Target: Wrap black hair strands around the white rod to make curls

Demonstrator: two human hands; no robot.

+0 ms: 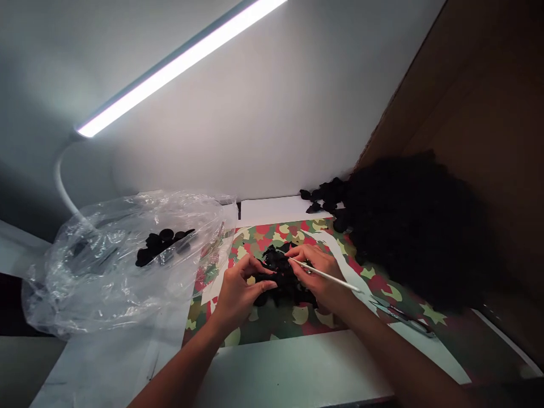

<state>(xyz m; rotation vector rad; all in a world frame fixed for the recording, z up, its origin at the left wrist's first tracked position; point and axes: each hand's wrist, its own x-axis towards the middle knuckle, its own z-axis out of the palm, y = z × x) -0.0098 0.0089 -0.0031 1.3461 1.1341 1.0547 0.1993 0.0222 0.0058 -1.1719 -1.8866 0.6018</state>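
Observation:
Several small black pieces, soft-looking and ragged [278, 258], lie in a loose heap on a camouflage-patterned sheet [280, 334]. My left hand [244, 286] pinches one black piece between thumb and fingers at the heap's left side. Across from it, my right hand [317, 272] grips a thin white stick [340, 281], its tip end close to the black pieces and its other end slanting down to the right. The exact kind of the black pieces cannot be made out. Scissors [403, 318] with dark handles lie to the right of my right forearm.
A clear plastic bag [114, 300] with a few black pieces [164, 243] spreads at the left. At the right, a large black pile [416, 232] leans against a brown cardboard wall [488, 102]. Overhead hangs a lit tube lamp [182, 68] on a bent neck.

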